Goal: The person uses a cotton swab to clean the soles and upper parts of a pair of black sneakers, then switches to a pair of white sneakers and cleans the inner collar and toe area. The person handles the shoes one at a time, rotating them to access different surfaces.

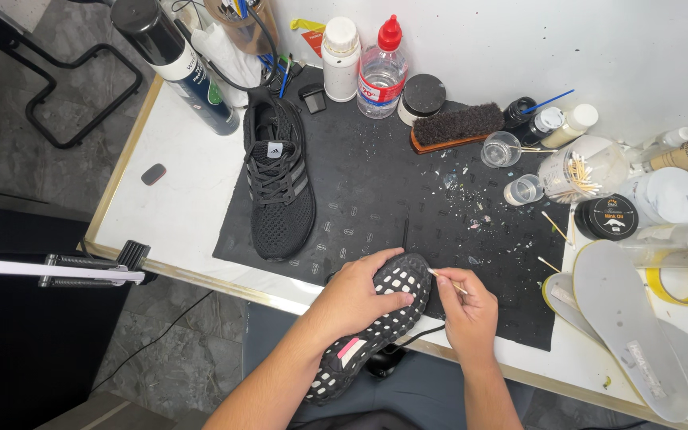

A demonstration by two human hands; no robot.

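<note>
White worktop with a brass-coloured edge carries a black rubber mat (408,199), and the work happens at its six o'clock edge. The left hand (356,299) wraps over the upturned shoe (376,322), fingers closed across the black-and-white studded sole, toe toward twelve o'clock. The right hand (467,310) pinches a thin wooden stick (446,280), its tip touching the sole edge at about two o'clock of the shoe. To do this well, I judge the left grip should stay firm so the sole cannot rock, and the stick should run shallow along the grooves rather than dig. At eleven o'clock lies the second black shoe (279,179), upright. A bristle brush (455,126) sits at twelve, a jar of sticks (579,171) at two, and pale insoles (627,330) at three.
</note>
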